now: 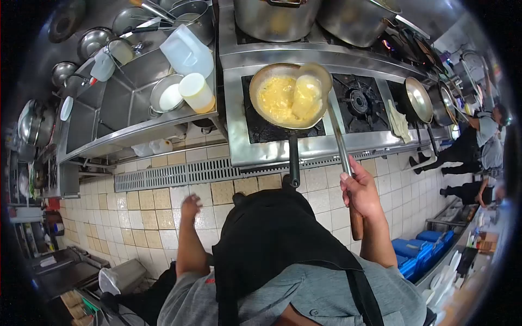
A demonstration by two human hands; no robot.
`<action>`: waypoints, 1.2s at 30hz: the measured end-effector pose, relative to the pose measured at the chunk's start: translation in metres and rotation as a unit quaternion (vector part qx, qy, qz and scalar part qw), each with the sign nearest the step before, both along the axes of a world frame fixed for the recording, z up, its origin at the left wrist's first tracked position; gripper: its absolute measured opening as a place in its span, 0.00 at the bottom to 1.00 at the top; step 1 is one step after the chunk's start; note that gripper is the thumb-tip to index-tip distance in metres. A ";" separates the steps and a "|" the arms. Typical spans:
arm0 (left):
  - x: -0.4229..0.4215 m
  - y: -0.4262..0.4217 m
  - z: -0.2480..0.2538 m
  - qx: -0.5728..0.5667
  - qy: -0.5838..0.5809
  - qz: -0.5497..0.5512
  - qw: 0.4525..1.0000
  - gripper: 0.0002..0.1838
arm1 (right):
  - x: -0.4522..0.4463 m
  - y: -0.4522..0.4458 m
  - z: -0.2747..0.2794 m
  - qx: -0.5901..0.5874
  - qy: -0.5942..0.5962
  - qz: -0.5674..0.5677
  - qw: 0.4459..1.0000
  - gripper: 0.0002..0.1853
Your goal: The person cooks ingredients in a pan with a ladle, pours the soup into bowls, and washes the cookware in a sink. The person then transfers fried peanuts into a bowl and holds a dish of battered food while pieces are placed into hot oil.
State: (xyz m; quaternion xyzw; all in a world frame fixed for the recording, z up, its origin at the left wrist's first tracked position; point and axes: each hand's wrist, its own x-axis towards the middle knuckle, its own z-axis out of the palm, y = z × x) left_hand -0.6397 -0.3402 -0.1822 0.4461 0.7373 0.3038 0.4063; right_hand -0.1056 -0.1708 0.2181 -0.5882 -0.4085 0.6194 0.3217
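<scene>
My right hand [359,187] grips a long-handled ladle [338,136] with a wooden grip at its lower end. The ladle's large round bowl is tipped over the right side of a frying pan [261,117]. Yellow, egg-like mixture [277,98] covers the pan's bottom, and more of it lies at the ladle's mouth. The pan sits on a stove burner, its black handle [293,160] pointing toward me with no hand on it. Off to the left, my left hand [191,207] hangs above the floor, fingers loosely bent and apart, holding nothing.
Large pots [277,22] stand behind the stove; another pan [418,100] and a cloth [399,122] are at right. A yellow-based container [197,92], a white jug [187,51] and a pot [163,95] occupy the left counter. People [478,136] stand far right.
</scene>
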 end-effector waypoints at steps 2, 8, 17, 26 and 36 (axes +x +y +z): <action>-0.025 0.045 0.029 0.108 -0.064 0.023 0.992 0.18 | -0.010 -0.011 0.005 0.048 -0.060 -0.019 0.997 0.31; 0.004 0.173 0.233 0.089 -0.279 0.256 0.921 0.18 | -0.029 -0.017 -0.009 0.124 -0.106 -0.048 0.985 0.34; -0.025 0.258 0.246 0.198 -0.404 0.333 0.829 0.20 | -0.031 -0.020 -0.017 0.104 -0.094 -0.049 0.989 0.32; -0.060 0.324 0.225 0.156 -0.414 0.343 0.829 0.12 | -0.074 -0.049 -0.015 0.096 -0.103 -0.126 0.982 0.33; -0.093 0.286 0.230 0.227 -0.418 0.321 0.819 0.11 | -0.101 -0.049 -0.015 0.059 -0.105 -0.148 0.982 0.31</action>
